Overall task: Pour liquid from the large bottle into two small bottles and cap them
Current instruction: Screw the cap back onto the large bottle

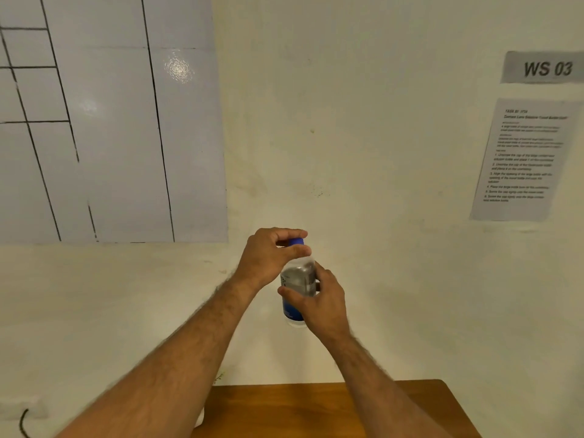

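Observation:
I hold the large clear bottle (297, 281) upright in the air in front of the wall, well above the table. It has a blue cap (296, 242) and a blue band on its lower label. My right hand (319, 300) wraps around the bottle's body from the right. My left hand (271, 256) comes from the left, with fingers and thumb closed around the blue cap. The small bottles are out of view.
A wooden table (316, 409) shows only its far edge at the bottom. On the wall hang a white gridded board (104, 121) at left, a "WS 03" sign (545, 67) and an instruction sheet (521, 159) at right. A dark cable (22, 422) curls at bottom left.

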`<state>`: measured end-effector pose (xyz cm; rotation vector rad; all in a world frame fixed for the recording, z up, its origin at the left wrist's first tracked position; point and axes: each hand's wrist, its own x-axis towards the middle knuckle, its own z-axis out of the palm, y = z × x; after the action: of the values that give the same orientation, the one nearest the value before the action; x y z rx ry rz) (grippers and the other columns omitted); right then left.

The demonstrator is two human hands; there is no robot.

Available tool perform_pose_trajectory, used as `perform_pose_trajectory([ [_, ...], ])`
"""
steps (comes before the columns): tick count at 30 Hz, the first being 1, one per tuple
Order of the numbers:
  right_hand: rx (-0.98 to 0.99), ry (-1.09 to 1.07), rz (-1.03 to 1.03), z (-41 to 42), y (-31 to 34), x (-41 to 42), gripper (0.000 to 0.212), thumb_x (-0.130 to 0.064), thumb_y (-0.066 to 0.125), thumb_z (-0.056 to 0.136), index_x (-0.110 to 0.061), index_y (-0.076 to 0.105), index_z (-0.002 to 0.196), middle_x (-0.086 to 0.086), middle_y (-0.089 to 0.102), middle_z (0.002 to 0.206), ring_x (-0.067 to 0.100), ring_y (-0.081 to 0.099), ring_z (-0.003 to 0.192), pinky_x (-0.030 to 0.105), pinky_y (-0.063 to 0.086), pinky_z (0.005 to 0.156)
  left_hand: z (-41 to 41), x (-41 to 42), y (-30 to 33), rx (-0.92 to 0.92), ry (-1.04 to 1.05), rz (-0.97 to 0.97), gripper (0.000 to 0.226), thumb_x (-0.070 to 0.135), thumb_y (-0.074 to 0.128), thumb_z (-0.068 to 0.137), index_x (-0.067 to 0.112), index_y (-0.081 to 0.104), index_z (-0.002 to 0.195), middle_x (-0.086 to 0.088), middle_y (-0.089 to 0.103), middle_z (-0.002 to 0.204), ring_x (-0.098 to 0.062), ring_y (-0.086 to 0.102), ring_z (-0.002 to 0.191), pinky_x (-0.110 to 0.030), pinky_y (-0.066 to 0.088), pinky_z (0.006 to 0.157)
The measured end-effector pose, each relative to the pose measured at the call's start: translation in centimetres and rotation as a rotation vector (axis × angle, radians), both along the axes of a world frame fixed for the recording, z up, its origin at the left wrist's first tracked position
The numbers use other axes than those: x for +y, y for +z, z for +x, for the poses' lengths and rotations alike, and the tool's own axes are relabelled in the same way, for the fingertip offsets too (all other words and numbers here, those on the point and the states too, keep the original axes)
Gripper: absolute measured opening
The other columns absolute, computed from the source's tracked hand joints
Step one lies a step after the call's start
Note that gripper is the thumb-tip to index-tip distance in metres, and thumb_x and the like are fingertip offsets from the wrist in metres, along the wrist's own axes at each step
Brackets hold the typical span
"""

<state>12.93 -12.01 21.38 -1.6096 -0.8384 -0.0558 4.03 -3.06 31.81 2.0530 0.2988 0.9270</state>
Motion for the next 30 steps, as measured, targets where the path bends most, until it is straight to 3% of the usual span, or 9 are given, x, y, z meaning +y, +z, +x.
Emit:
perform_pose_trajectory([
  [3,0.021,0.026,0.040,-0.1,0.0,-0.2,0.075,-0.048,0.084,0.068,-0.029,0.052,0.133,-0.017,0.058,0.114,0.010,0.060,0.103,0.021,0.052,0.085,-0.2,0.0,0.1,0.040,-0.073,-0.014,0.042,0.013,0.071,0.089,0.025,0.061,0.129,0.009,0.072,0.109,-0.004,0.066,0.102,-0.020,0.050,0.094],
  [6,0.029,0.035,0.050,-0.2,0.0,-0.2,0.075,-0.047,0.085,0.068,-0.030,0.053,0.133,-0.014,0.059,0.115,0.010,0.061,0.102,0.027,0.053,0.088,-0.4,0.0,-0.2,0.074,-0.099,0.068,0.033,0.003,0.058,0.094,0.024,0.065,0.119,0.007,0.069,0.117,-0.007,0.063,0.110,-0.024,0.050,0.099],
  [9,0.020,0.034,0.045,-0.3,0.1,-0.2,0.076,-0.049,0.085,0.067,-0.030,0.052,0.133,-0.014,0.059,0.115,0.012,0.061,0.102,0.025,0.052,0.087,-0.5,0.0,-0.3,-0.006,-0.041,0.128,0.018,0.020,0.072,0.088,0.026,0.072,0.104,0.011,0.059,0.111,0.001,0.059,0.099,-0.009,0.049,0.085],
  [11,0.004,0.029,0.023,-0.4,0.1,-0.2,0.077,-0.051,0.084,0.067,-0.029,0.052,0.133,-0.015,0.058,0.116,0.010,0.060,0.103,0.020,0.050,0.085,-0.4,0.2,-0.3,-0.011,-0.012,0.132,0.022,0.029,0.078,0.082,0.026,0.073,0.103,0.011,0.061,0.107,-0.001,0.061,0.094,-0.008,0.047,0.076],
  [14,0.024,0.030,0.044,-0.4,0.1,-0.4,0.075,-0.050,0.085,0.067,-0.032,0.052,0.131,-0.022,0.055,0.111,0.004,0.059,0.101,0.013,0.046,0.079,-0.4,0.5,-0.5,0.012,-0.053,0.096,0.030,0.026,0.077,0.083,0.032,0.070,0.111,0.013,0.069,0.107,0.002,0.064,0.095,-0.009,0.048,0.076],
  [19,0.036,0.031,0.029,-0.3,-0.6,-0.7,0.079,-0.050,0.085,0.066,-0.030,0.051,0.135,-0.020,0.055,0.113,0.008,0.059,0.104,0.022,0.051,0.084,-0.6,0.6,-0.9,0.050,-0.128,0.107,0.031,0.011,0.065,0.091,0.038,0.068,0.105,0.017,0.071,0.107,-0.002,0.065,0.102,-0.015,0.051,0.086],
  [22,0.021,0.026,0.008,-0.4,-0.8,-0.7,0.078,-0.052,0.084,0.066,-0.031,0.051,0.133,-0.020,0.055,0.111,0.009,0.059,0.102,0.020,0.051,0.084,-0.6,0.4,-1.0,0.041,-0.115,0.104,0.019,0.027,0.074,0.086,0.037,0.073,0.102,0.016,0.068,0.109,0.003,0.062,0.100,-0.013,0.050,0.084],
  [27,0.034,0.032,0.004,-0.3,-1.4,-0.9,0.078,-0.053,0.083,0.066,-0.031,0.051,0.134,-0.019,0.055,0.114,0.010,0.059,0.105,0.020,0.049,0.084,-0.6,0.6,-1.0,0.094,-0.121,0.030,0.047,0.016,0.070,0.090,0.029,0.057,0.133,0.011,0.071,0.107,-0.003,0.065,0.103,-0.026,0.048,0.099],
  [30,0.047,0.035,0.001,-0.2,-1.7,-1.0,0.075,-0.049,0.085,0.066,-0.031,0.052,0.132,-0.021,0.056,0.111,0.009,0.060,0.103,0.026,0.053,0.088,-0.5,0.4,-1.5,0.144,-0.146,0.052,0.046,0.004,0.058,0.094,0.027,0.056,0.133,0.013,0.071,0.110,-0.002,0.064,0.107,-0.028,0.051,0.100],
])
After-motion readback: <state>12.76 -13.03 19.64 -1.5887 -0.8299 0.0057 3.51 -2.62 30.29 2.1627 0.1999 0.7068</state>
